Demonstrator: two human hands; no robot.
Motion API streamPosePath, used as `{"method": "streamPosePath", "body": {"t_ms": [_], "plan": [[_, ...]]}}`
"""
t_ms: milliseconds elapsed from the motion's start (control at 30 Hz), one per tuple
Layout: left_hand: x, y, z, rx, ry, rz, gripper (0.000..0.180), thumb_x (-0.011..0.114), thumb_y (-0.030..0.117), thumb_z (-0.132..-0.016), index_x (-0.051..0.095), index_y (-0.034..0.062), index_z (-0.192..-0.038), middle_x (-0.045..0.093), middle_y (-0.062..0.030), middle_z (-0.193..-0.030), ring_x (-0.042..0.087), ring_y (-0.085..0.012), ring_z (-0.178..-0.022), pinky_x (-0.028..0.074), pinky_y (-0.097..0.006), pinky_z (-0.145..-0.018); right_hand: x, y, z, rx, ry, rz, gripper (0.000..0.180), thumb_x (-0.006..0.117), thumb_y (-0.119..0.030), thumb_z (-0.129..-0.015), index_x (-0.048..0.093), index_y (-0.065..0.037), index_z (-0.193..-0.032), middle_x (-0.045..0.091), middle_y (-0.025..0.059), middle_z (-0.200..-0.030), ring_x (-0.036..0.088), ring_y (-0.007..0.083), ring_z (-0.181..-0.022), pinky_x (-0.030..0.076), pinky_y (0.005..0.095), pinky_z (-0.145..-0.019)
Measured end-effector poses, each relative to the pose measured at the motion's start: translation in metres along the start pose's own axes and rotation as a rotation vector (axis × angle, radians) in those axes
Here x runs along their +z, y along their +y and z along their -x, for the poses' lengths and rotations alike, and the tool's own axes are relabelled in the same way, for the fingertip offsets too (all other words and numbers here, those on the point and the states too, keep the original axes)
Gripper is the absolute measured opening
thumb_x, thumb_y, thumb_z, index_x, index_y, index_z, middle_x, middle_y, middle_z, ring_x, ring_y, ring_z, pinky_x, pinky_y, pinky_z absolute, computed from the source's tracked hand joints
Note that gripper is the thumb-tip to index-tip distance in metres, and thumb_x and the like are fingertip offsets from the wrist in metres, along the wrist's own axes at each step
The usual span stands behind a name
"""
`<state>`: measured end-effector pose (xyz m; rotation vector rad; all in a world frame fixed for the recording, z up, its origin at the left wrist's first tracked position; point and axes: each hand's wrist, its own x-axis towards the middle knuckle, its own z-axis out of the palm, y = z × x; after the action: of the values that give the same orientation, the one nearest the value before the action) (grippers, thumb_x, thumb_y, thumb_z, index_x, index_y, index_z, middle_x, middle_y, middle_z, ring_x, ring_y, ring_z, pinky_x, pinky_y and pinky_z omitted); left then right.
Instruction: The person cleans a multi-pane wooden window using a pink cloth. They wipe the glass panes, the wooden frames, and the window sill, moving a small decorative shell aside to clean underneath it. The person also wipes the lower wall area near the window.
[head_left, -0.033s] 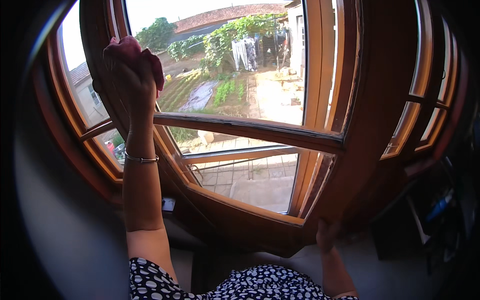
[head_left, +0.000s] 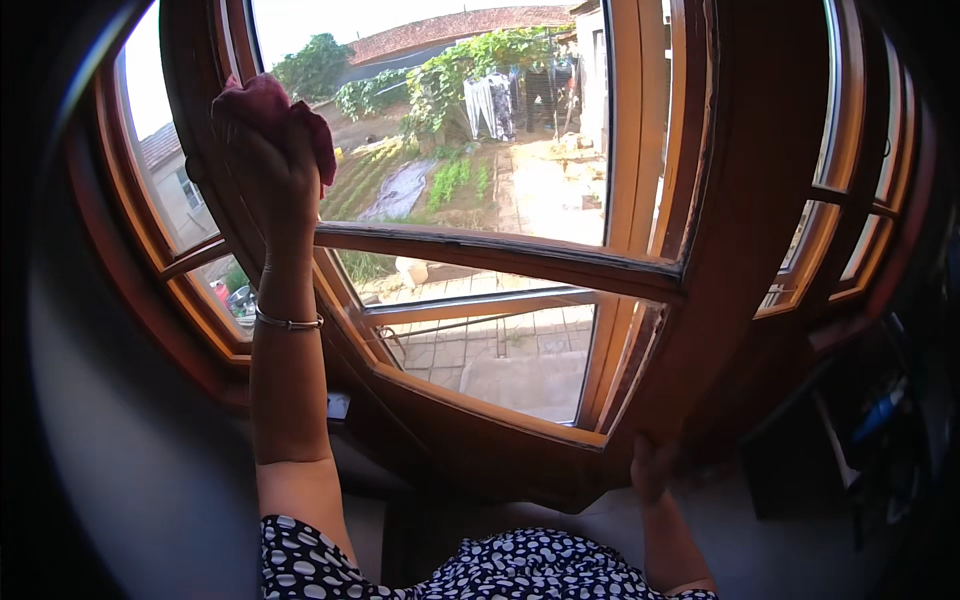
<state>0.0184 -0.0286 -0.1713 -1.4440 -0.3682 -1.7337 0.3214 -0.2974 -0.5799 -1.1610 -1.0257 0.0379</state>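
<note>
1. Window sash [head_left: 520,250], wooden and brown, stood swung inward, its lower corner jutting toward the person; open room lay right of the sash, up to a second glazed frame [head_left: 850,180].
2. Nothing like a container showed near the sash; only glass panes filled it, split by a horizontal bar [head_left: 500,248].
3. Left hand [head_left: 262,165] was raised high at the sash's upper left stile, fingers closed around a dark red cloth [head_left: 285,110] pressed against the wood; a thin bracelet [head_left: 288,322] circled the wrist.
4. Right hand [head_left: 652,465] sat low, gripping the sash's bottom corner, fingers wrapped on the edge.
</note>
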Motion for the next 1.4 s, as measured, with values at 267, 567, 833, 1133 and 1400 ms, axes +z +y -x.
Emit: {"method": "streamPosePath", "body": {"t_ms": [267,567,833,1133,1400], "plan": [[-0.019,0.109,0.026,0.036,-0.168,-0.003,0.058,0.061,0.017,-0.1,0.034,-0.0003,-0.148,0.047,-0.0224,-0.133,0.052,-0.0332,-0.114,0.044,-0.045,-0.098,-0.007,-0.011,-0.007,-0.039,-0.055,-0.002,0.043,0.065,-0.019,-0.096,0.044,-0.004,-0.132,0.059,0.0129,-0.112,0.06,0.0255,-0.103,0.048,0.0376,-0.092],[-0.014,0.194,0.028,0.092,-0.209,0.202,0.046,0.065,0.012,-0.086,0.057,0.0119,-0.132,0.045,-0.0181,-0.149,0.043,-0.0389,-0.133,0.032,-0.054,-0.106,-0.002,-0.015,-0.012,0.01,-0.069,-0.025,0.042,0.067,-0.015,-0.095,0.045,-0.004,-0.129,0.059,0.0117,-0.113,0.059,0.0239,-0.102,0.048,0.0366,-0.093],[0.004,0.252,-0.002,0.266,-0.014,0.738,0.028,0.074,0.022,-0.07,0.069,0.0222,-0.097,0.054,-0.0089,-0.141,0.05,-0.0294,-0.13,0.04,-0.052,-0.102,-0.017,-0.007,-0.004,0.162,-0.134,0.03,0.062,0.059,-0.015,-0.1,0.028,0.005,-0.151,0.052,0.0166,-0.136,0.052,0.0246,-0.12,0.04,0.0356,-0.108],[-0.003,0.165,0.005,0.413,-0.206,0.586,0.027,0.083,0.025,-0.064,0.07,0.0314,-0.087,0.056,0.004,-0.139,0.047,-0.0249,-0.136,0.037,-0.058,-0.105,-0.01,-0.006,-0.01,0.004,-0.012,0.039,0.062,0.063,-0.038,-0.1,0.04,0.002,-0.142,0.057,0.0131,-0.128,0.055,0.0226,-0.112,0.043,0.0347,-0.1],[-0.011,0.07,0.015,0.339,-0.369,0.46,0.038,0.084,0.029,-0.065,0.074,0.0286,-0.101,0.054,-0.0018,-0.144,0.048,-0.0288,-0.136,0.036,-0.052,-0.112,-0.009,0.026,-0.017,0.079,-0.016,0.023,0.067,0.062,-0.037,-0.1,0.036,0.004,-0.146,0.055,0.0149,-0.132,0.053,0.0242,-0.118,0.042,0.0356,-0.103]]}}
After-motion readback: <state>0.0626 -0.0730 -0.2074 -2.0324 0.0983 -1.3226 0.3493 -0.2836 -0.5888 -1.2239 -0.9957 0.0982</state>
